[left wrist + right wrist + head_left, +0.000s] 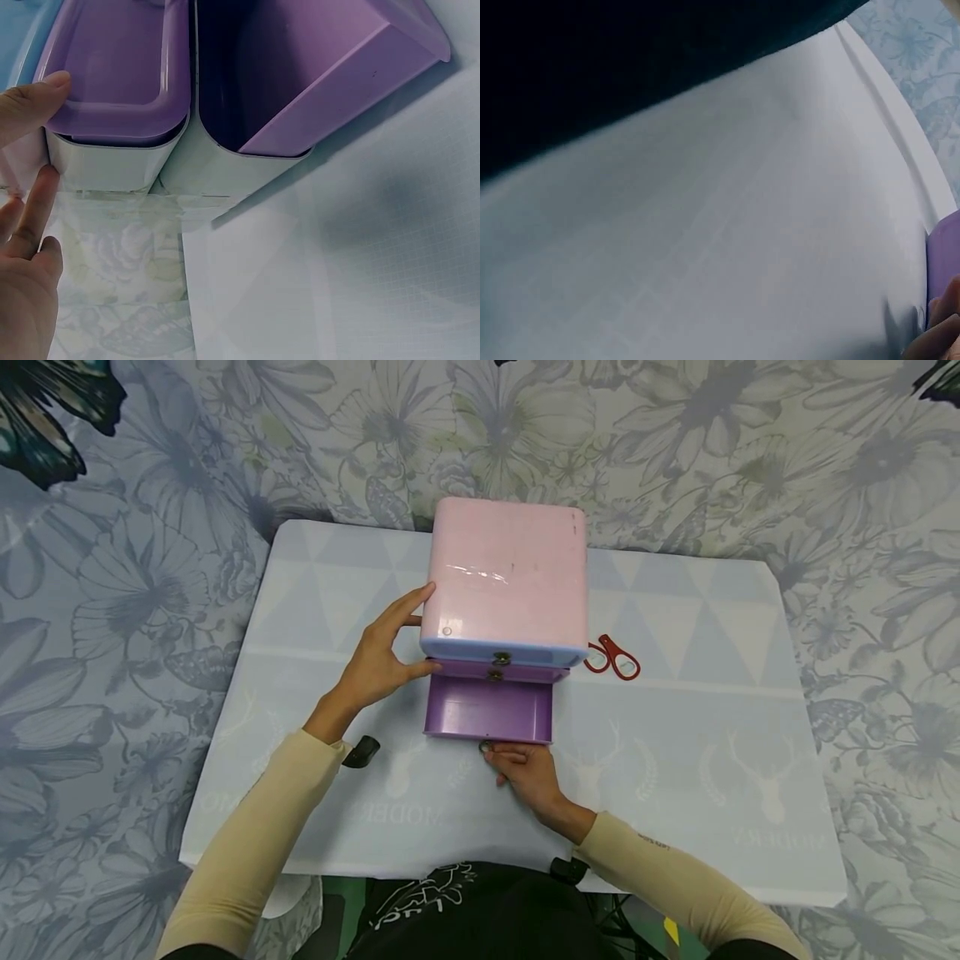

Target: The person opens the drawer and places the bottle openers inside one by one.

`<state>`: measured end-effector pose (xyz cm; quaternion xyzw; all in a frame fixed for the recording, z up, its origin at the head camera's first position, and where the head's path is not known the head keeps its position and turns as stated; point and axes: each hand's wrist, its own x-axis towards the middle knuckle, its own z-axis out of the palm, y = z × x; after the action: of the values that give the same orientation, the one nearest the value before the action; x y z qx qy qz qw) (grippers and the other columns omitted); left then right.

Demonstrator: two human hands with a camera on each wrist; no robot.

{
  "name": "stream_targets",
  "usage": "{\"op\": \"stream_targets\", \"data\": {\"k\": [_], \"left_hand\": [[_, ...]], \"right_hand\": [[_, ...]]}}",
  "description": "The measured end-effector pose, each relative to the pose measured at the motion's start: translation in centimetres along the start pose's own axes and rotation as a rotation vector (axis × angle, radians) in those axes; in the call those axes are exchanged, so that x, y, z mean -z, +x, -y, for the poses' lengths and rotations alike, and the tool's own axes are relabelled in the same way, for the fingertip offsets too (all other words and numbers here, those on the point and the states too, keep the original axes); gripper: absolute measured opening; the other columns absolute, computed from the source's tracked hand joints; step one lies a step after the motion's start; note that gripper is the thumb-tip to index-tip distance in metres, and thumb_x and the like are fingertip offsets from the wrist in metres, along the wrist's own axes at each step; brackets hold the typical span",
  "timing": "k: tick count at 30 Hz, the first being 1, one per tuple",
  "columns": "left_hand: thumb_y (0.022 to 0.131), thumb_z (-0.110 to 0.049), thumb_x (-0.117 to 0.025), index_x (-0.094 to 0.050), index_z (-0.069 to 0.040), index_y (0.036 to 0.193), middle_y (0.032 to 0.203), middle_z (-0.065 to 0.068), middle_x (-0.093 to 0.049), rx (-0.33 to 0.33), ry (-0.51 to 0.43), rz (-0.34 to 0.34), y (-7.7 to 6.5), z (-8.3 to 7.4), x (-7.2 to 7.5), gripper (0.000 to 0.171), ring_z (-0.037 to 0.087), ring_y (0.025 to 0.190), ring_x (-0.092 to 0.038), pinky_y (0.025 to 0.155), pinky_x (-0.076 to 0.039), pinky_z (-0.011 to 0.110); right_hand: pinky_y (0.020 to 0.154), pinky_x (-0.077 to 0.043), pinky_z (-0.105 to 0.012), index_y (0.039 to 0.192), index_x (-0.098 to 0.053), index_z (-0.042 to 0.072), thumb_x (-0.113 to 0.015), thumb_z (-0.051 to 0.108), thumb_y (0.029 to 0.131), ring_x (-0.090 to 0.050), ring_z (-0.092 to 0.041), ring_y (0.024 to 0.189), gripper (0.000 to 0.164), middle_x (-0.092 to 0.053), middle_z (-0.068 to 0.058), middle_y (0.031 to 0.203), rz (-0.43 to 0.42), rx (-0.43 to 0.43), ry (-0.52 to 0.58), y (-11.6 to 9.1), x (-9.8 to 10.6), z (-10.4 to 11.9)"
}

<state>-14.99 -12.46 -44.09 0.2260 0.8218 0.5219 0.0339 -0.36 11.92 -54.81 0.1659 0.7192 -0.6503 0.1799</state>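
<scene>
A small chest of drawers with a pink top (510, 572) stands on the table. Its lowest purple drawer (489, 708) is pulled well out, and no contents show inside it. Above that, another purple drawer front (120, 67) sits almost flush, below a blue one (504, 652). My left hand (378, 656) rests against the chest's left side, fingers extended, with the thumb on the edge of the purple drawer front. At the front of the lowest drawer, my right hand (525, 772) pinches the drawer knob (484, 746). Only a few fingers of it appear in the right wrist view.
Red-handled scissors (618, 658) lie just right of the chest, their blades hidden behind it. The table (697, 777) has a pale patterned cover. Floral wallpaper (637, 443) rises directly behind, and the person's dark shirt (480, 910) is close to the front edge.
</scene>
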Motion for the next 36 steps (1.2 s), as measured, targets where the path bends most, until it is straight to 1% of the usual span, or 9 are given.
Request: {"op": "stream_targets", "data": {"k": [3,6,10,13,17,20,24,29,36], "left_hand": [[0.071,0.009,-0.086,-0.034,-0.016,0.158,0.161,0.009,-0.034,-0.01,-0.009,0.007,-0.1,-1.2,0.2,0.105,0.038,0.122,-0.058,0.11,-0.038,0.059],[0.07,0.006,-0.087,-0.033,-0.016,0.158,0.161,0.008,-0.033,-0.012,-0.013,0.013,-0.2,-1.8,0.4,0.106,0.037,0.122,-0.058,0.11,-0.037,0.059],[0.072,-0.003,-0.09,-0.032,-0.024,0.159,0.163,0.0,-0.032,0.023,-0.021,0.024,-0.2,-1.7,0.3,0.106,0.033,0.124,-0.057,0.113,-0.034,0.058],[0.076,-0.01,-0.088,-0.032,-0.03,0.158,0.163,-0.004,-0.032,0.055,-0.037,0.028,-0.3,-1.6,0.3,0.101,0.03,0.125,-0.056,0.114,-0.032,0.059],[0.084,-0.011,-0.082,-0.034,-0.031,0.157,0.162,-0.005,-0.032,0.078,-0.052,0.02,-0.5,-1.7,0.5,0.09,0.029,0.125,-0.056,0.111,-0.036,0.058],[0.087,-0.011,-0.079,-0.034,-0.031,0.157,0.162,-0.004,-0.033,0.081,-0.053,0.015,-0.6,-1.9,0.5,0.086,0.029,0.125,-0.057,0.108,-0.039,0.057],[0.087,-0.011,-0.079,-0.035,-0.032,0.157,0.162,-0.005,-0.033,0.082,-0.057,0.016,-0.5,-2.1,0.5,0.086,0.028,0.126,-0.057,0.106,-0.042,0.056],[0.087,-0.011,-0.079,-0.035,-0.033,0.157,0.162,-0.006,-0.033,0.079,-0.065,0.018,-0.5,-2.0,0.6,0.085,0.028,0.126,-0.056,0.102,-0.045,0.056],[0.087,-0.01,-0.08,-0.035,-0.033,0.156,0.161,-0.008,-0.034,0.078,-0.079,0.015,-0.5,-2.0,0.6,0.086,0.028,0.126,-0.057,0.103,-0.044,0.055]], "right_hand": [[0.07,-0.053,-0.02,0.108,-0.075,-0.004,-0.077,0.014,0.089,-0.068,-0.017,0.056,0.026,-0.076,-0.022,0.095,0.002,0.009,-0.032,-0.1,0.5,0.0],[0.07,-0.054,-0.021,0.11,-0.076,-0.001,-0.078,0.015,0.088,-0.069,-0.02,0.058,0.027,-0.077,-0.018,0.095,0.012,0.011,-0.071,-0.3,1.4,0.1],[0.069,-0.054,-0.024,0.11,-0.077,0.003,-0.077,0.017,0.089,-0.071,-0.024,0.063,0.025,-0.078,-0.013,0.092,0.026,0.007,-0.127,-0.8,2.8,0.2],[0.069,-0.056,-0.027,0.108,-0.077,0.003,-0.077,0.016,0.089,-0.072,-0.028,0.066,0.022,-0.078,-0.012,0.092,0.036,0.019,-0.161,-1.4,3.8,0.5],[0.069,-0.058,-0.032,0.103,-0.078,0.002,-0.076,0.014,0.089,-0.073,-0.032,0.07,0.018,-0.078,-0.013,0.092,0.05,0.047,-0.195,-1.9,4.8,0.7],[0.068,-0.058,-0.034,0.101,-0.078,0.002,-0.075,0.012,0.089,-0.073,-0.033,0.071,0.016,-0.078,-0.014,0.092,0.055,0.059,-0.218,-2.1,5.5,0.8],[0.067,-0.058,-0.033,0.102,-0.077,0.002,-0.075,0.01,0.089,-0.073,-0.034,0.073,0.015,-0.078,-0.014,0.092,0.06,0.067,-0.248,-2.1,6.5,0.9],[0.064,-0.055,-0.028,0.103,-0.077,0.002,-0.073,0.009,0.091,-0.073,-0.033,0.075,0.015,-0.078,-0.014,0.092,0.054,0.097,-0.29,-1.8,8.4,1.2],[0.058,-0.05,-0.023,0.104,-0.077,0.004,-0.075,0.012,0.089,-0.073,-0.03,0.077,0.017,-0.078,-0.011,0.09,-0.019,0.161,-0.405,-0.6,11.5,2.6]]}}
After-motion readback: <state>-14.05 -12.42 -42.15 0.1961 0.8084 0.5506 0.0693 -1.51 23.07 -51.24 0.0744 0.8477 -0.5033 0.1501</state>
